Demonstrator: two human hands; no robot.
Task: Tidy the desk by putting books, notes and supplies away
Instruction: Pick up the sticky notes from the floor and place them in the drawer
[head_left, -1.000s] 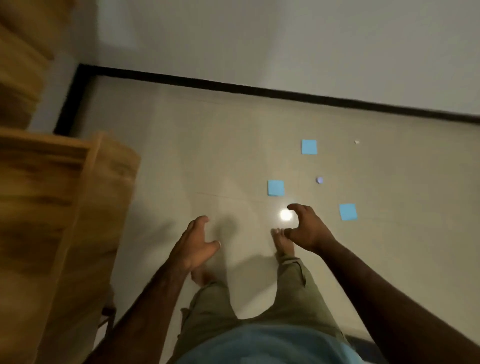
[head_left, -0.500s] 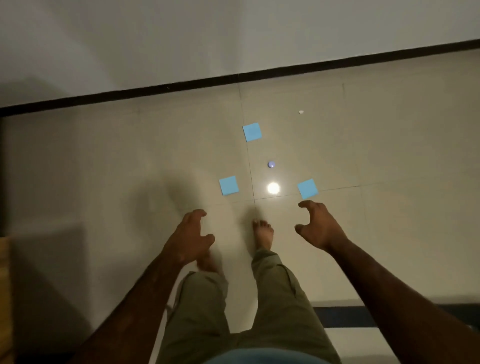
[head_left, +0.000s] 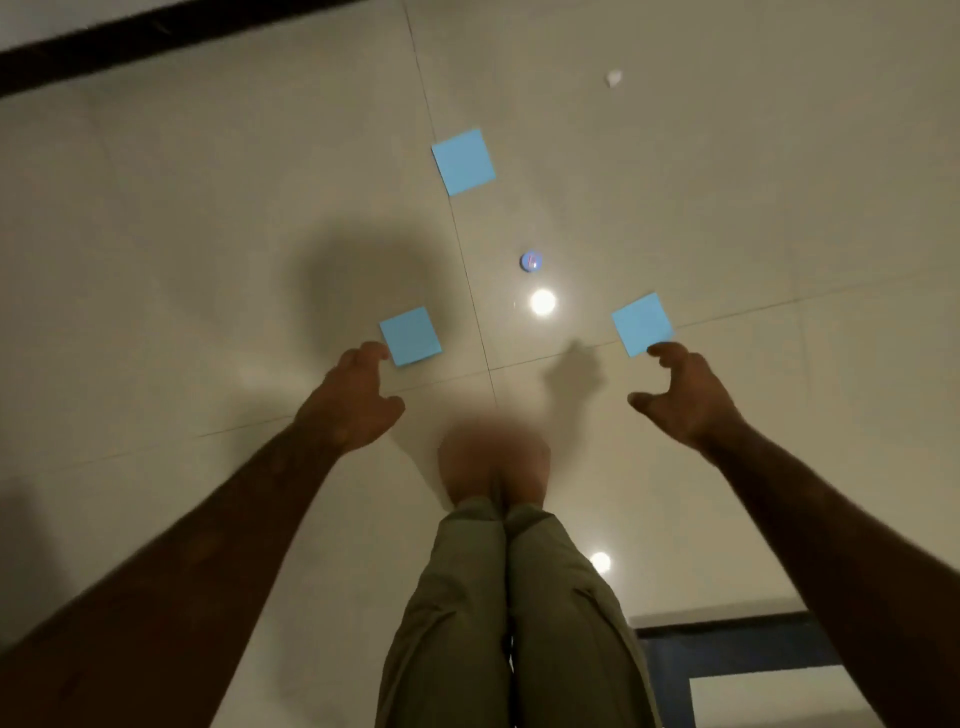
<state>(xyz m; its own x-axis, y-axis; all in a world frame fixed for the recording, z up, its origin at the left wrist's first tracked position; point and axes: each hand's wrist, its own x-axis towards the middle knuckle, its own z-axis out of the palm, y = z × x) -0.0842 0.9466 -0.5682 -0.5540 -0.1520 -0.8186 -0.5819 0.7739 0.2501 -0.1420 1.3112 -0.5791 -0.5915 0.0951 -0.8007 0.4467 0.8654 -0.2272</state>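
A pale tiled floor (head_left: 779, 208) fills the frame, strewn with stray desk supplies. A person in olive trousers (head_left: 519, 623) bends over it, both bare arms stretched forward.

The left hand (head_left: 353, 400) hovers by the left blue note (head_left: 410, 336), and the right hand (head_left: 685, 395) by the right blue note (head_left: 642, 323). The step in hand appears to be gathering these papers. Thin sheets lying flat on glossy tile offer little to grip. It would likely go best to lift a corner with one fingertip and then pinch it between thumb and forefinger, since clawing from above could crease the paper.

The left hand's fingers (head_left: 371, 351) are spread from the thumb and loosely hooked, holding nothing; the forefinger lines up with the left note's near corner. The right hand's fingers (head_left: 662, 351) are likewise apart and empty, with one tip overlapping that note's lower corner in this view. Whether either fingertip touches paper cannot be told.

A far blue note (head_left: 463, 162) lies beyond, beside a tile joint and well apart from both hands. A small round blue object (head_left: 531, 261) sits between the far and right notes, just beside a lamp's glare. A white scrap (head_left: 614, 78) lies farthest off.
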